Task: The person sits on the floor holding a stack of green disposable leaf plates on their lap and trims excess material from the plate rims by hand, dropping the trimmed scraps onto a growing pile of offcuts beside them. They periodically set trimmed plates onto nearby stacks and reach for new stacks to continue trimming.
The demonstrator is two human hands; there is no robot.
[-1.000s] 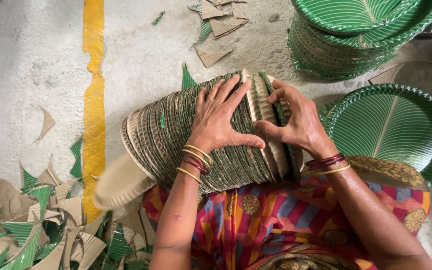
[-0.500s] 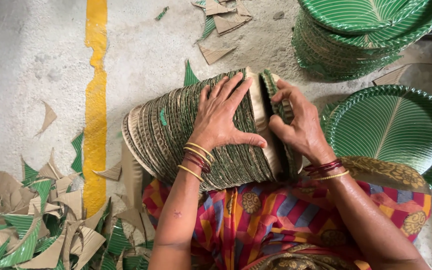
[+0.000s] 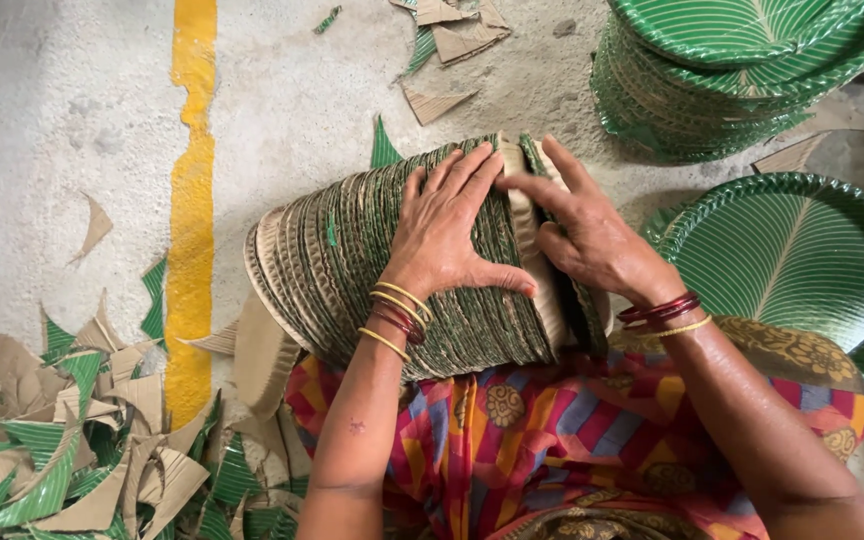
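While the stack of paper plates lay on its side against the lap, the left hand pressed flat and spread on top; the right hand, fingers extended, parted plates at the stack's right end beside a green plate.

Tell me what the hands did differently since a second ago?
The right hand slid up the stack of plates, its fingers now spread near the top edge, parting a few plates at the right end. The left hand stayed flat on the stack, barely shifting. The green plates and the scraps on the floor stayed put.
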